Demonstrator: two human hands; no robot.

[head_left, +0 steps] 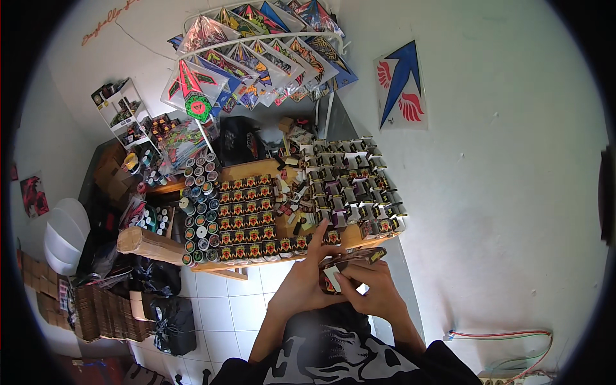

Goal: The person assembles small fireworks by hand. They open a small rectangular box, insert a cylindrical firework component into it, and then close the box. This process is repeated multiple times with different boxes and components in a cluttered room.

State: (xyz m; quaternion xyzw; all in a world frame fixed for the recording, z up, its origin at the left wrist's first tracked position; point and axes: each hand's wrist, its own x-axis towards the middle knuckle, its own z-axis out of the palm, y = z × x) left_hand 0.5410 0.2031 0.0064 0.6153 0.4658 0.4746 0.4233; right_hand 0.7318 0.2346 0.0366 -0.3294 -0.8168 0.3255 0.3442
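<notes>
Above my lap, both hands work on a small dark printed cardboard box (360,256). My left hand (300,282) grips its left side, thumb below, with the index finger stretched up toward the table edge. My right hand (377,290) closes round the right side, its thumb pressing by a white flap (333,280) on the near face. My fingers cover much of the box, so its inside cannot be made out. Just beyond, rows of closed small boxes (247,218) stand at the table's front, and many open-topped boxes (346,179) stand to the right.
Loose small pieces (296,196) lie scattered between the box groups on the wooden table (240,170). Round spools (201,231) line its left side. A tall cardboard carton (147,245) stands left of them. Packaged kites (256,64) hang on a white rack behind. A wall rises at right.
</notes>
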